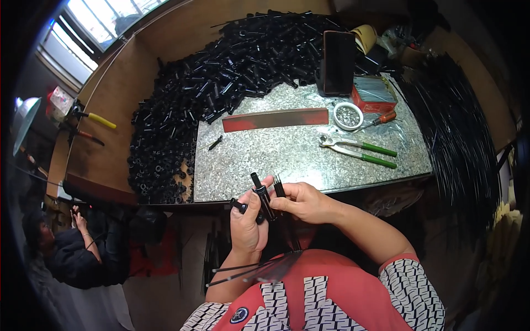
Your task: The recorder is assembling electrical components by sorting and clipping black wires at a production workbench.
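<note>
My left hand [248,223] is closed round a few short black plastic tubes [264,199], with stepped, flanged ends, held in front of my chest at the table's near edge. Close beside it, my right hand [302,202] pinches a bundle of thin black rods [279,186] between thumb and fingers. Their upper ends stick up past the fingertips, next to the tubes. Below the hands, rods fan out [259,268] across my lap and left forearm, blurred in part. Whether a rod touches a tube is hard to make out.
A big heap of black tubes [237,60] covers the table's back and left. On the speckled top [265,160] lie a red-brown strip [276,119], a white bowl of small metal parts [348,116], green-handled pincers [359,150] and a screwdriver [383,118]. Long black rods [458,127] are piled right. Another person [77,248] sits left.
</note>
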{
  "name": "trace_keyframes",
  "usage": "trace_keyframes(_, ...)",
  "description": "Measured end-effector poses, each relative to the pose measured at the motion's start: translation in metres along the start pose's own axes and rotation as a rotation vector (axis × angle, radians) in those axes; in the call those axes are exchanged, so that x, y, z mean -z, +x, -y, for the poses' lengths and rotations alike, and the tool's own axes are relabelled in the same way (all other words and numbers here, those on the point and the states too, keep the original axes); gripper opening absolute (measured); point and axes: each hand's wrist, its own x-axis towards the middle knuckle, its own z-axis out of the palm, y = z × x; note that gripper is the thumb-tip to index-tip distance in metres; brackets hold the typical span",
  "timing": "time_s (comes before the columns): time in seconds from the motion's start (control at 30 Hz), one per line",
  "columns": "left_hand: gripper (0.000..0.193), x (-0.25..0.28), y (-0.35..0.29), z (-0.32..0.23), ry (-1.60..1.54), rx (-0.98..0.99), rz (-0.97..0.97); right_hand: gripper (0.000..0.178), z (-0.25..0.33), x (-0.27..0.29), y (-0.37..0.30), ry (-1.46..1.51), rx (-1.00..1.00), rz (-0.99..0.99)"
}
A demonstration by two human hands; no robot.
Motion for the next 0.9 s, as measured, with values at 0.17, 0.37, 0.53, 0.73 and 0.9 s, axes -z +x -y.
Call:
trace_keyframes(0.17, 0.035, -0.007, -0.004, 0.001, -0.039, -0.019, 0.003, 0.022, 0.012, 0.002, -0.007, -0.029, -0.173, 0.098)
trace_keyframes(0.37, 0.038, -0.016, -0.005, 0.001, -0.046, -0.01, 0.015, 0.023, 0.01, -0.001, -0.007, -0.041, -0.137, 0.035)
trace_keyframes(0.53, 0.039, -0.014, -0.002, 0.007, -0.011, -0.024, -0.031, 0.023, 0.012, -0.002, -0.007, 0.015, -0.126, 0.04)
trace_keyframes(0.73, 0.033, -0.009, -0.002, 0.001, -0.151, 0.079, 0.074, 0.017, 0.021, -0.001, -0.006, -0.169, -0.212, 0.095)
trace_keyframes(0.9, 0.032, -0.005, -0.002, 0.004, -0.119, 0.072, 0.028, 0.016, 0.02, -0.006, -0.006, -0.225, -0.091, 0.08)
